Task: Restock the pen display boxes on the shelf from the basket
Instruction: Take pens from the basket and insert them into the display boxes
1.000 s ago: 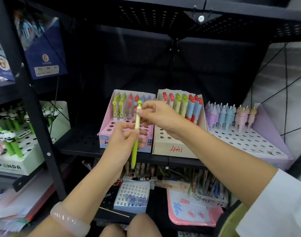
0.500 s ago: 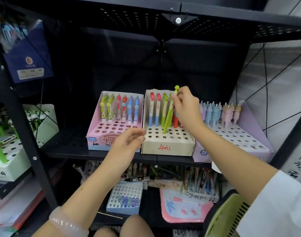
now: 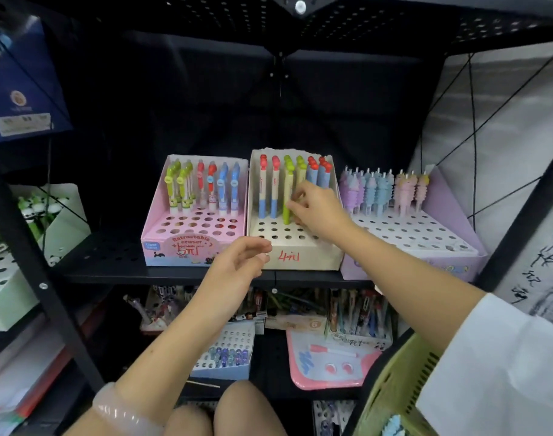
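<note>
Three pen display boxes stand on the black shelf: a pink one, a cream one marked in red, and a lilac one. My right hand pinches a green pen that stands upright in a hole of the cream box, among red-topped and green pens. My left hand hovers empty with loosely curled fingers in front of the pink and cream boxes. The green basket is at the lower right, partly behind my white sleeve.
A panda pen box sits on the left shelf unit behind a black upright. The lower shelf holds a small white pen box, a pink board and more pen packs. My knees are at the bottom.
My right hand took the green pen from my left hand, carried it to the cream box and lowered it upright into a hole. My left hand stayed empty in front of the boxes.
</note>
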The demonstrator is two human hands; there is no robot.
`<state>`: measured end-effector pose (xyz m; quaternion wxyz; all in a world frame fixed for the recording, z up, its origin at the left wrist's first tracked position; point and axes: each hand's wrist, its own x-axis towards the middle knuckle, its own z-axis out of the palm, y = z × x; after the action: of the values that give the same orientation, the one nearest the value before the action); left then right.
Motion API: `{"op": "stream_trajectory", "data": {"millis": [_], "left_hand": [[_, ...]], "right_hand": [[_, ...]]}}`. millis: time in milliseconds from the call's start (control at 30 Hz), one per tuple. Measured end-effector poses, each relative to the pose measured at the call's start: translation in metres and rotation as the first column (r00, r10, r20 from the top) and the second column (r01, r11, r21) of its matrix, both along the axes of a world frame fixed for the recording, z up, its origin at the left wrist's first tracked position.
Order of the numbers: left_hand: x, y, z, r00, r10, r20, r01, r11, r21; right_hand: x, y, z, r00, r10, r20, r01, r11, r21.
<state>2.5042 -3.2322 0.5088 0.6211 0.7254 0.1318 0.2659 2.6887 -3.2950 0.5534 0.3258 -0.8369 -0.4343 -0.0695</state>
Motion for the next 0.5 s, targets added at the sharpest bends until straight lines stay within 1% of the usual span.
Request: {"op": "stream_trajectory", "data": {"millis": [33,67,167,267,333,367,400,433,467,500], "left_hand": [[0.001,-0.004,-0.003,1.000,-0.024,-0.010,0.024,1.000,0.005],[0.004,-0.008,-0.007,0.998,-0.053,-0.022,0.053,0.999,0.012],[0.014,-0.028,-0.025,0.988,-0.141,-0.058,0.143,0.989,0.026],[0.028,-0.058,-0.048,0.965,-0.241,-0.105,0.244,0.969,0.021],[0.037,-0.083,-0.064,0.940,-0.318,-0.124,0.320,0.947,0.000],[0.042,-0.096,-0.072,0.925,-0.357,-0.135,0.359,0.933,-0.005],[0.046,-0.110,-0.079,0.907,-0.394,-0.149,0.398,0.917,-0.003],[0.049,-0.123,-0.087,0.886,-0.431,-0.168,0.438,0.899,0.004],[0.051,-0.134,-0.096,0.864,-0.464,-0.192,0.477,0.879,0.019],[0.052,-0.144,-0.104,0.841,-0.492,-0.225,0.513,0.857,0.043]], "right_hand": [[0.000,-0.010,0.000,1.000,0.000,-0.023,0.000,1.000,-0.001],[-0.002,-0.023,0.001,0.998,0.009,-0.070,-0.007,0.999,0.032],[-0.010,-0.074,-0.005,0.956,0.104,-0.274,-0.061,0.985,0.164],[-0.022,-0.136,-0.033,0.929,0.157,-0.334,-0.117,0.984,0.136],[-0.027,-0.180,-0.062,0.916,0.114,-0.384,-0.077,0.991,0.111],[-0.028,-0.201,-0.080,0.912,0.065,-0.405,-0.038,0.997,0.074],[-0.029,-0.221,-0.100,0.909,-0.006,-0.416,0.000,1.000,-0.014],[-0.028,-0.239,-0.122,0.907,-0.082,-0.413,0.019,0.988,-0.154],[-0.027,-0.257,-0.147,0.909,-0.155,-0.387,0.018,0.942,-0.337],[-0.029,-0.272,-0.173,0.909,-0.210,-0.359,-0.008,0.854,-0.520]]}}
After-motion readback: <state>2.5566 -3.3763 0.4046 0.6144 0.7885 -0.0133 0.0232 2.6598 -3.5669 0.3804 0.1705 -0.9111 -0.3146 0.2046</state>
